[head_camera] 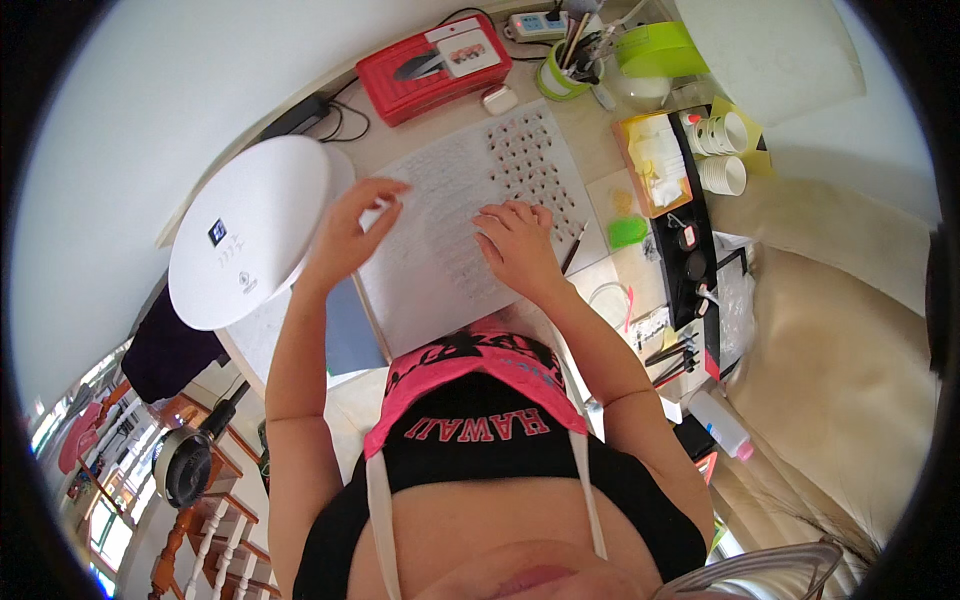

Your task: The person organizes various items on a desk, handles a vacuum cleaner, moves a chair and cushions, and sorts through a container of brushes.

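Observation:
A large pale sheet (420, 262) lies on the table before me, with rows of small dark-tipped pieces (525, 150) on its far right part. My left hand (358, 225) is raised over the sheet's left edge, beside a round white device with a small display (255, 232); its fingers are apart and nothing shows in them. Lower right of the small pieces, my right hand (517, 244) is over the sheet, palm down with its fingers spread a little. What lies under those fingers is hidden. A thin dark-handled brush (574, 251) lies just right of my right hand.
A red box (435, 67) and a green-and-white brush pot (564, 75) stand at the back. On the right are an orange tray (634, 161), stacked paper cups (722, 175), a green piece (627, 232) and a black organizer (667, 232). A dark blue-grey panel (351, 330) lies near left.

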Motion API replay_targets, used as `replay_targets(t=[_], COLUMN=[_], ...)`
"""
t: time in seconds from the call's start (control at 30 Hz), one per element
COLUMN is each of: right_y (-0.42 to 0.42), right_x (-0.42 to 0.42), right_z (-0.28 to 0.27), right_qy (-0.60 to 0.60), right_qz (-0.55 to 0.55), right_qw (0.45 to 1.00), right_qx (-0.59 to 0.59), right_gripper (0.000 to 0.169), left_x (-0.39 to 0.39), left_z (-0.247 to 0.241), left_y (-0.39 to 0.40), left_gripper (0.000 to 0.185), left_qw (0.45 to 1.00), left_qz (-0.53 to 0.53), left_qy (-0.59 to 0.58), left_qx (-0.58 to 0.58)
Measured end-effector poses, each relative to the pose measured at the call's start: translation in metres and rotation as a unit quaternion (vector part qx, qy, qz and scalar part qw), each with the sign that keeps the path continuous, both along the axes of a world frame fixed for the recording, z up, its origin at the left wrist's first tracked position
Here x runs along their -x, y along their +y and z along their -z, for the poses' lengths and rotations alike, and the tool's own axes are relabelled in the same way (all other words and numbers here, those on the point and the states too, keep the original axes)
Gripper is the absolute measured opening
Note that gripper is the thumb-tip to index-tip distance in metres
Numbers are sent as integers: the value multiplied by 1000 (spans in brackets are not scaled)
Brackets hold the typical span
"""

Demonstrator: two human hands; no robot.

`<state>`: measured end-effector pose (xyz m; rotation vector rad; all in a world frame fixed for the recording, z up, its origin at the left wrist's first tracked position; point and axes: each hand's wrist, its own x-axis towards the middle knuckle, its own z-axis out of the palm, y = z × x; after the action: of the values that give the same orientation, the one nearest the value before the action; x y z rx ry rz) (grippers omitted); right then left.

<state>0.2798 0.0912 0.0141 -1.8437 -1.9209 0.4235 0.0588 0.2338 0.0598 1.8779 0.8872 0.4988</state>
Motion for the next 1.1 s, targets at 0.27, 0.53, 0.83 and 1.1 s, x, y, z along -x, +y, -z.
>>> replay_targets(t=[0.27, 0.53, 0.83, 1.1], right_y=[75, 85, 151, 152], right_x=[-41, -99, -166, -159], right_z=[5, 31, 67, 42], right_qy=[55, 180, 221, 279], right_qz=[-9, 185, 318, 332], right_qw=[998, 963, 907, 892], right_qx=[-37, -71, -166, -128], right_gripper=[25, 42, 92, 86], left_x=[-72, -89, -76, -65], left_z=[82, 101, 86, 69], left_y=[105, 119, 94, 67], left_gripper=[56, 54, 51, 49], left_qw=[908, 906, 920, 929], left_qz=[-60, -83, -124, -136], left_qy=[227, 275, 243, 232], left_qx=[-347, -312, -280, -253])
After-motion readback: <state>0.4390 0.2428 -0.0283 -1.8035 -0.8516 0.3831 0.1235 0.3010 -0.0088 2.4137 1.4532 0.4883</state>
